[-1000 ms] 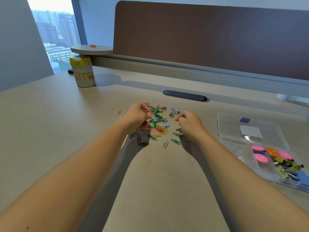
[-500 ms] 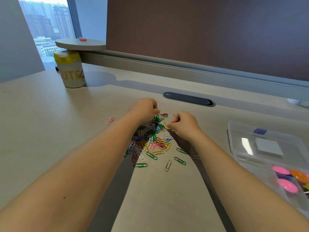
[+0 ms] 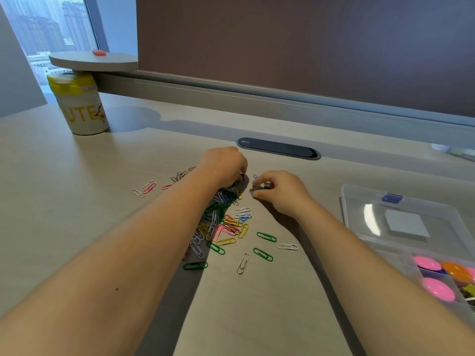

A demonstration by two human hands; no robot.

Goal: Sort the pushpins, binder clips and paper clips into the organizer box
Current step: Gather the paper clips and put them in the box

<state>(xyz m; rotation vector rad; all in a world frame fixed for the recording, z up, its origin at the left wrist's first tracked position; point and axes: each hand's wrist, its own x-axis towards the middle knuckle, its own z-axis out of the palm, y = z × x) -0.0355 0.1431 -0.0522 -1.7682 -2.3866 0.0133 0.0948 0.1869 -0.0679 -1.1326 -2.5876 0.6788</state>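
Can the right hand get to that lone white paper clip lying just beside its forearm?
Probably yes. The white paper clip lies alone on bare desk, nothing over it. But the right hand is already pinching small grey pieces, so its fingers are occupied.

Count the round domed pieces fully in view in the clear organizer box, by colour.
Pink round domed plastic pieces: 2
Orange round domed plastic piece: 1
Total: 3
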